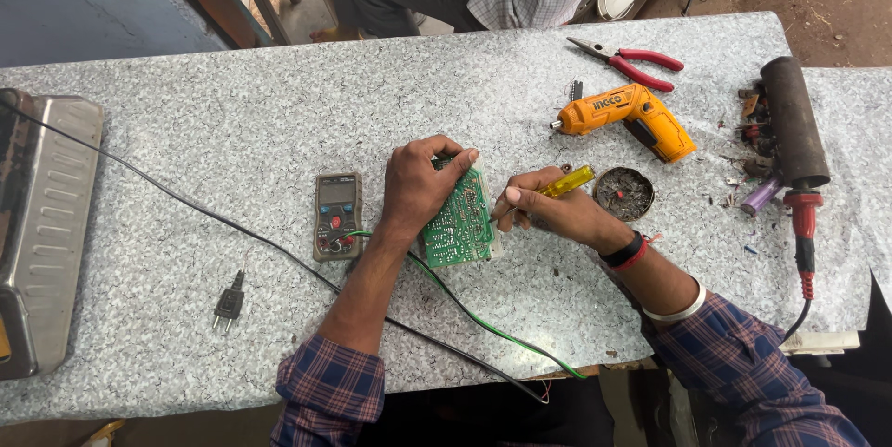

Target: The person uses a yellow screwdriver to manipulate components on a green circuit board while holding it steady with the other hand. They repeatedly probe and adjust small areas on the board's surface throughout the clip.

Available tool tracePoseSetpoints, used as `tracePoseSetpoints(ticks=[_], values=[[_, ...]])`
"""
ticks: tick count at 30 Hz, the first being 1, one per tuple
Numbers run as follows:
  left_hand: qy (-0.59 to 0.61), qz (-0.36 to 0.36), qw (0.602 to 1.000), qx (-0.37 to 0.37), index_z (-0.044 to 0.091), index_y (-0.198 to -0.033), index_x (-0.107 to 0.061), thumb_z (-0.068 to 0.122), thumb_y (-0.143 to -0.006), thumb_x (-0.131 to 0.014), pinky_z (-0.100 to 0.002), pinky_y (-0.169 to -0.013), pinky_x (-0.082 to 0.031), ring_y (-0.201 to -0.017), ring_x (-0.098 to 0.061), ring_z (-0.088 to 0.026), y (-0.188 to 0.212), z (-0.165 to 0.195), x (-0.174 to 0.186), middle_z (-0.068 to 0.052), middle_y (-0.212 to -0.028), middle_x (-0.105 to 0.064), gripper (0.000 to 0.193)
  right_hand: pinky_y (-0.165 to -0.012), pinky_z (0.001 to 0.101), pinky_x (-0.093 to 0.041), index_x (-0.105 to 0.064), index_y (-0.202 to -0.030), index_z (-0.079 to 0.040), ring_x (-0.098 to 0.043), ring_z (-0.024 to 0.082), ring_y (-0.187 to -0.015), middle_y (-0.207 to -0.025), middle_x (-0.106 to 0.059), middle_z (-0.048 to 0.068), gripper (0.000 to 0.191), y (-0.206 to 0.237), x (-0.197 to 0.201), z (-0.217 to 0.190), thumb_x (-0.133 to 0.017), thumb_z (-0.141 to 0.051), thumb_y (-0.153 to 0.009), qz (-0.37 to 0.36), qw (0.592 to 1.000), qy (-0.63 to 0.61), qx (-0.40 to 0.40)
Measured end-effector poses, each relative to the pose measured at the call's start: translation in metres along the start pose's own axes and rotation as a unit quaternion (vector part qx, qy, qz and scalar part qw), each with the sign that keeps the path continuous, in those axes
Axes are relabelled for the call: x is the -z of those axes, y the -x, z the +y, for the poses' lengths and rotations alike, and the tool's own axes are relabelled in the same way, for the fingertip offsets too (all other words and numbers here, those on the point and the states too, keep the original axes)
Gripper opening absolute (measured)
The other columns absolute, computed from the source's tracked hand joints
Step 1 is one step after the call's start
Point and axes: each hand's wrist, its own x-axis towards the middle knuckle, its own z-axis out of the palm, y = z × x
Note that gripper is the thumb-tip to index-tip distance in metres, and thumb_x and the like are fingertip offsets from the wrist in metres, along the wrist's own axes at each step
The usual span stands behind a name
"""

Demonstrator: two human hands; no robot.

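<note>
Grey speckled table [557, 47]: green circuit board [457, 222] is pinned under the left hand [418, 189], fingers curled over its far edge; yellow-handled screwdriver [565, 183] is pinched in the right hand [556, 213], tip angled left onto the board's right edge.

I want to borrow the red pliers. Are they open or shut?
Open: the pliers' red handles spread apart on the table, jaws slightly parted.

1. Multimeter [337, 216] just left of the fingers.
2. Orange cordless screwdriver [626, 115], red pliers [632, 64] up-right of them.
3. Round tin [623, 193] right.
4. Plug [229, 303] far lower-left.
</note>
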Motion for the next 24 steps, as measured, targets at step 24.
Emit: tracePoseSetpoints(ticks=[24], values=[[0.001, 0.0, 1.0, 0.003, 0.009, -0.089, -0.079, 0.037, -0.09, -0.076, -0.032, -0.057, -0.054, -0.062, -0.073, -0.015, -0.012, -0.004, -0.001, -0.004, -0.072, -0.076, 0.029, -0.065, 0.0259, -0.053, -0.078, -0.097, -0.003, -0.066, 0.009, -0.074, -0.083, -0.076, 0.005, 0.043, -0.009, 0.008, 0.002, -0.054, -0.038, -0.105, 0.005, 1.0, -0.002, -0.012]])
